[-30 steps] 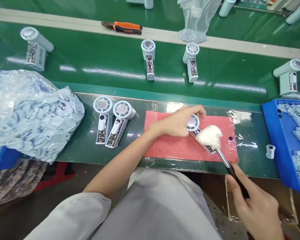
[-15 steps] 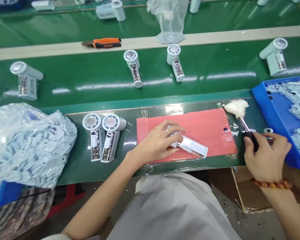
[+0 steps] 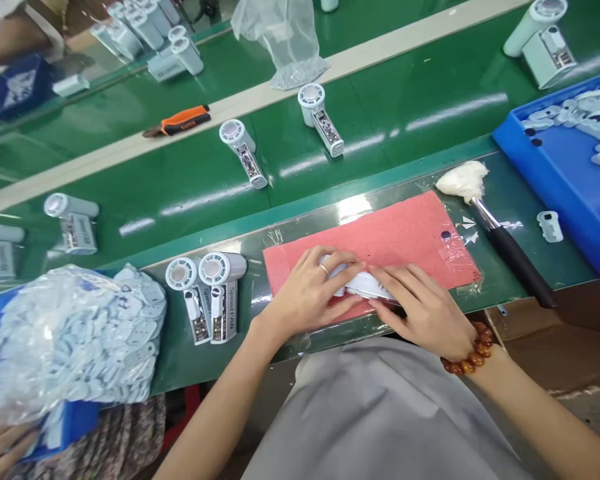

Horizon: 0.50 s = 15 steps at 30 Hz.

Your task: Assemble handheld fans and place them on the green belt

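Note:
A pale blue handheld fan [image 3: 366,285] lies on the red mat [image 3: 410,223], partly covered by my fingers. Around its head end is my left hand [image 3: 316,283], fingers curled over it. My right hand [image 3: 423,307] grips the handle end, with thumb and fingertips against the casing. To the right, a hammer [image 3: 515,257] with a black grip and a white wrapped head rests on the bench, out of my hands. Two more handheld fans, a left one [image 3: 199,320] and a right one [image 3: 223,310], lie side by side left of the mat, circuit boards showing.
A plastic bag of pale blue covers [image 3: 105,327] sits at the left, a co-worker's hand [image 3: 5,447] beside it. At the right stands a blue tray [image 3: 540,180] of parts. Several fans and pliers [image 3: 185,121] lie beyond on the green line.
My right hand has let go of the hammer, which now lies on the bench, and moved left onto the fan. My left hand stays on the fan. The view has tilted.

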Available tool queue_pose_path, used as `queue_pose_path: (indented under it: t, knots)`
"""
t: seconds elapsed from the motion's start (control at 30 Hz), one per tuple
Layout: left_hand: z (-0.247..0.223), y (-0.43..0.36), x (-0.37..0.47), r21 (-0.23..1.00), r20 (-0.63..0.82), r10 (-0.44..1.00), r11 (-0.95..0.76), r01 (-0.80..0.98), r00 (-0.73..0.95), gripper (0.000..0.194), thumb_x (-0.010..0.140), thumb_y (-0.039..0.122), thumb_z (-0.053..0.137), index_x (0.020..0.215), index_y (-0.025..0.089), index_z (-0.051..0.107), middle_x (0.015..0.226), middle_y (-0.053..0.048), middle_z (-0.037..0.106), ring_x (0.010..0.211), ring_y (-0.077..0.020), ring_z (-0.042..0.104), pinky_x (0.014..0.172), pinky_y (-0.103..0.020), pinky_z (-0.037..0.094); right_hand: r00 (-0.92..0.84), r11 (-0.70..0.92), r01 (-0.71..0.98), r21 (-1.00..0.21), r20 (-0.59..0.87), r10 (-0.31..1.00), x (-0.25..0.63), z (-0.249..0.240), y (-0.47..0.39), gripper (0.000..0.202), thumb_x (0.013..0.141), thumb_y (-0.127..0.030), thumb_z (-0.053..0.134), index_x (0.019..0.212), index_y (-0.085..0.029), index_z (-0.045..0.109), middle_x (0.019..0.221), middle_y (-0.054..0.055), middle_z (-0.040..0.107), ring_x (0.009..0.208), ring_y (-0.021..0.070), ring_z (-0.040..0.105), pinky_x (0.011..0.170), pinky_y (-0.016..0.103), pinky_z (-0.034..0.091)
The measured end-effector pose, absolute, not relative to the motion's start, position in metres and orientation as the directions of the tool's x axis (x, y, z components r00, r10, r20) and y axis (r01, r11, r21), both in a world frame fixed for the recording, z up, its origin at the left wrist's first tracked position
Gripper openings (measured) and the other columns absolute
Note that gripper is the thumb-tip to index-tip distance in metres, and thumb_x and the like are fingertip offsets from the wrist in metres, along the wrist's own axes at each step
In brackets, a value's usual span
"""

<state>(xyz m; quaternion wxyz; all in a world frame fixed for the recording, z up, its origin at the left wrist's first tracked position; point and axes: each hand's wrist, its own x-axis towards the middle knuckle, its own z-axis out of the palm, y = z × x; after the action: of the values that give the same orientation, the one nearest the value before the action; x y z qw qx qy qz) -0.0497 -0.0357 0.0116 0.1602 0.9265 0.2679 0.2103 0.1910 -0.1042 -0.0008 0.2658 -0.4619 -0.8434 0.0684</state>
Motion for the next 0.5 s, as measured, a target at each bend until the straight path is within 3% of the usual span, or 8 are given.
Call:
queue_pose_path:
  t: [0.13, 0.23, 0.3, 0.37, 0.4, 0.5]
  knots:
    - [0.010, -0.029, -0.050, 0.442, 0.353, 0.569, -0.801, 0.403, 0.743, 0.045, 0.100, 0.024, 0.070, 0.142, 0.023, 0.054, 0.139, -0.015, 0.063, 0.130, -0.0309, 0.063, 0.106, -0.052, 0.059, -0.408, 0.540, 0.768, -0.343, 0.388, 0.827, 0.190, 0.005, -0.102, 0.039, 0.105, -0.025, 0.061, 0.140, -0.009, 0.055, 0.109, 0.011, 0.073, 0.089, 0.0228, 0.060, 0.078, 0.038, 0.054]
    - [0.008, -0.018, -0.046, 0.520, 0.364, 0.600, -0.765, 0.379, 0.712, 0.038, 0.098, 0.014, 0.063, 0.134, 0.022, 0.055, 0.132, -0.014, 0.065, 0.139, -0.0311, 0.061, 0.107, -0.050, 0.060, -0.307, 0.441, 0.831, -0.339, 0.381, 0.872, 0.217, 0.013, -0.100, 0.030, 0.109, -0.026, 0.050, 0.135, -0.015, 0.058, 0.116, 0.012, 0.072, 0.100, 0.0250, 0.063, 0.087, 0.041, 0.054]
    - [0.008, -0.009, -0.040, 0.584, 0.347, 0.636, -0.722, 0.372, 0.689, 0.041, 0.096, 0.015, 0.065, 0.134, 0.023, 0.054, 0.132, -0.012, 0.068, 0.138, -0.0300, 0.064, 0.108, -0.048, 0.060, -0.106, 0.229, 0.929, -0.290, 0.386, 0.916, 0.253, 0.012, -0.097, 0.034, 0.108, -0.039, 0.049, 0.130, -0.016, 0.061, 0.125, 0.018, 0.068, 0.114, 0.0354, 0.061, 0.095, 0.054, 0.051]
    - [0.007, -0.002, -0.033, 0.633, 0.340, 0.688, -0.671, 0.385, 0.641, 0.048, 0.092, 0.025, 0.073, 0.136, 0.024, 0.054, 0.130, -0.009, 0.071, 0.130, -0.0288, 0.069, 0.115, -0.051, 0.054, 0.194, -0.137, 0.975, -0.176, 0.361, 0.912, 0.293, 0.006, -0.095, 0.061, 0.103, -0.065, 0.045, 0.127, -0.012, 0.061, 0.118, 0.027, 0.064, 0.119, 0.0488, 0.057, 0.092, 0.066, 0.048]
    - [0.007, 0.001, -0.029, 0.659, 0.332, 0.715, -0.642, 0.391, 0.615, 0.054, 0.090, 0.030, 0.078, 0.137, 0.024, 0.053, 0.127, -0.008, 0.073, 0.125, -0.0286, 0.070, 0.118, -0.053, 0.051, 0.241, -0.201, 0.967, -0.156, 0.314, 0.918, 0.311, 0.003, -0.094, 0.067, 0.101, -0.070, 0.041, 0.126, -0.012, 0.062, 0.113, 0.028, 0.063, 0.116, 0.0518, 0.058, 0.087, 0.067, 0.048]
    - [0.009, 0.010, -0.020, 0.801, 0.254, 0.765, -0.510, 0.315, 0.591, 0.056, 0.084, 0.036, 0.084, 0.131, 0.023, 0.057, 0.115, -0.005, 0.076, 0.111, -0.0269, 0.073, 0.110, -0.050, 0.053, 0.259, -0.240, 0.962, -0.133, 0.152, 0.954, 0.342, -0.001, -0.094, 0.055, 0.102, -0.067, 0.039, 0.112, -0.019, 0.065, 0.101, 0.023, 0.067, 0.088, 0.0434, 0.067, 0.066, 0.053, 0.048]
